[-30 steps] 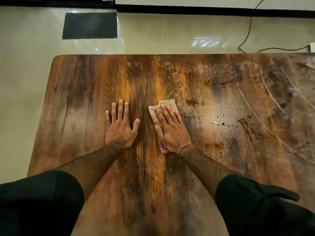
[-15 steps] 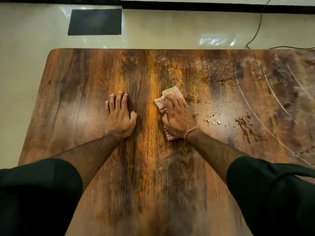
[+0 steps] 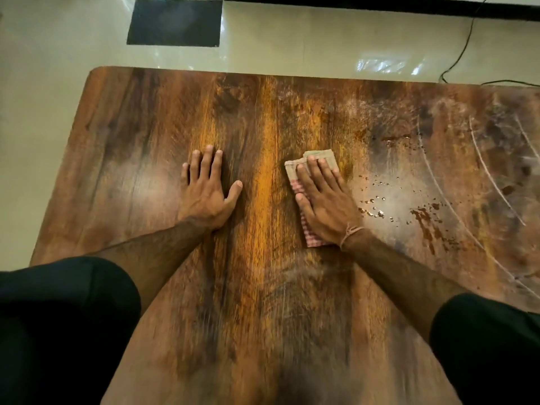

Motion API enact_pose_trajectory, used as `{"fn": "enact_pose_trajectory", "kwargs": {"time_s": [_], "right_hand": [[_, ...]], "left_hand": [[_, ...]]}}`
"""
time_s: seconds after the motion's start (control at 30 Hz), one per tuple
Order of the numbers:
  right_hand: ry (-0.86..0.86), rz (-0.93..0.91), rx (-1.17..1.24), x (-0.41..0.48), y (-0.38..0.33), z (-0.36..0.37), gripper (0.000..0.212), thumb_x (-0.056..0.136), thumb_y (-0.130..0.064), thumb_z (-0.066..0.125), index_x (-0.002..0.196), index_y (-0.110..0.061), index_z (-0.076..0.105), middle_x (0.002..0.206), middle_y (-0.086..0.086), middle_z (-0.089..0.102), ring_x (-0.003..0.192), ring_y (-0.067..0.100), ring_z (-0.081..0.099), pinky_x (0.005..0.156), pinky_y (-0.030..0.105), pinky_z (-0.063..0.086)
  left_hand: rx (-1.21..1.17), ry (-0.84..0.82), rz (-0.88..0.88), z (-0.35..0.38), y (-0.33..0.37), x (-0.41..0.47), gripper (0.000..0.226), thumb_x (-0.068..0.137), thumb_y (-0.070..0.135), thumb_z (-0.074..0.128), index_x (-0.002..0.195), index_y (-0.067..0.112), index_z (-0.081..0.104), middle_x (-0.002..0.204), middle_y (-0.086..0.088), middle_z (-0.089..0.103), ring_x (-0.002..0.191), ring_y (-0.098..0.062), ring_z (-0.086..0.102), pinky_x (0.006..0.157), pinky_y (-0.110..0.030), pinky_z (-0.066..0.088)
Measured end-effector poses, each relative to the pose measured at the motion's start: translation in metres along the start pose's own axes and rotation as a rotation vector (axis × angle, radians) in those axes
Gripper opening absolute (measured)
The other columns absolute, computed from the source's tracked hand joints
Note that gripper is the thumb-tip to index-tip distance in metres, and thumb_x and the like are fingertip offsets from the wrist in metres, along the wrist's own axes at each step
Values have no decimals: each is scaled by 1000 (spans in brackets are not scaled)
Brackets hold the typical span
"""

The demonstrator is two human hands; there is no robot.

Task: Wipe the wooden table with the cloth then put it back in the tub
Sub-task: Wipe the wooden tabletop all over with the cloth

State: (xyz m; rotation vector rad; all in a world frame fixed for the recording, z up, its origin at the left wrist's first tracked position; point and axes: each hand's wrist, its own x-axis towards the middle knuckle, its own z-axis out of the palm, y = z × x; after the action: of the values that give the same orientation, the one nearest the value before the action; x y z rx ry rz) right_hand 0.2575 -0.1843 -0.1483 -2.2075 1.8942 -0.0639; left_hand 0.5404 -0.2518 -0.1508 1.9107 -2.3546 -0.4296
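The folded cloth [image 3: 310, 166], beige at its far end and pink-checked nearer the person, lies flat near the middle of the wooden desk [image 3: 140, 147], pinned under the right hand [image 3: 325, 207], whose fingers [image 3: 318, 177] lie straight and close together on top of it. The left hand [image 3: 206, 195] rests palm-down on bare wood just beside it, fingers straight, thumb spread. Water droplets [image 3: 375, 201] and pale curved streaks [image 3: 482, 171] mark the desk to the right. Beyond the far edge, a dark mat [image 3: 175, 23] lies on the glossy floor [image 3: 306, 45].
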Motion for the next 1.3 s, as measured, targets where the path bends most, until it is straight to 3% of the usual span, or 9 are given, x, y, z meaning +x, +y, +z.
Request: {"fn": "enact_pose_trajectory", "kwargs": {"time_s": [0.23, 0.33, 0.43, 0.57, 0.7, 0.8, 1.0, 1.17, 1.3], "right_hand": [[44, 334, -14, 13, -16, 0, 68, 105, -48, 8, 163, -15, -2, 171, 12, -7, 158, 27, -7, 128, 48, -1], [-2, 211, 16, -26, -68, 9, 67, 107, -46, 8, 162, -13, -9, 169, 13, -15, 156, 28, -16, 127, 47, -6], [-24, 52, 40, -69, -112, 25, 66, 108, -44, 19, 163, -12, 0, 170, 13, -9, 157, 29, -13, 127, 51, 2], [-51, -74, 64, -85, -95, 27, 65, 108, -42, 28, 163, -13, 11, 171, 10, 1, 158, 24, -6, 126, 51, 12], [-32, 181, 26, -78, -27, 14, 67, 107, -48, 12, 163, -16, -5, 170, 8, -11, 157, 22, -13, 128, 47, -1], [-2, 376, 26, -72, 26, -2, 70, 104, -51, 4, 163, -16, -8, 170, 8, -15, 156, 22, -15, 128, 46, -1], [25, 589, 43, -56, 55, -14, 72, 100, -47, 12, 163, -13, -1, 171, 11, -8, 157, 25, -8, 127, 47, -2], [16, 359, 8, -87, 1, 6, 67, 104, -44, 9, 163, -13, -1, 170, 10, -8, 157, 25, -10, 128, 47, 0], [-29, 180, 23, -90, 20, 0, 68, 104, -48, 8, 163, -16, 1, 170, 6, -9, 157, 20, -13, 128, 43, -4]], "left_hand": [[0, 7, -6, -1, 0, 0, 82, 100, 65, 31, 165, 19, 12, 173, -3, 3, 159, -24, -4, 128, -49, -2], [-2, 2, -11, -2, 1, 0, 83, 99, 65, 30, 165, 19, 11, 173, -3, 3, 159, -24, -4, 128, -49, -2], [-4, -2, -14, -1, 1, 0, 84, 98, 67, 29, 165, 19, 11, 173, -2, 3, 159, -25, -4, 128, -49, -2], [-5, 3, -4, 0, -1, 0, 84, 98, 67, 28, 165, 19, 12, 173, -3, 3, 159, -25, -4, 128, -49, -2], [-3, 0, 3, 1, -3, 0, 83, 99, 67, 28, 165, 18, 10, 173, -4, 2, 159, -25, -5, 128, -49, -2], [-2, 0, 7, 1, -3, -1, 83, 100, 67, 28, 165, 18, 10, 173, -4, 2, 159, -25, -5, 128, -50, -2], [-16, -2, 0, 0, -1, 0, 84, 98, 67, 28, 164, 17, 11, 173, -5, 3, 159, -27, -4, 128, -51, -1], [-4, -8, -5, 0, 1, -2, 84, 99, 67, 26, 165, 17, 9, 173, -5, 1, 159, -27, -6, 128, -51, -2], [1, -24, 1, 1, 1, 0, 85, 99, 68, 22, 165, 17, 5, 173, -3, -5, 159, -25, -11, 128, -49, -6]]}}
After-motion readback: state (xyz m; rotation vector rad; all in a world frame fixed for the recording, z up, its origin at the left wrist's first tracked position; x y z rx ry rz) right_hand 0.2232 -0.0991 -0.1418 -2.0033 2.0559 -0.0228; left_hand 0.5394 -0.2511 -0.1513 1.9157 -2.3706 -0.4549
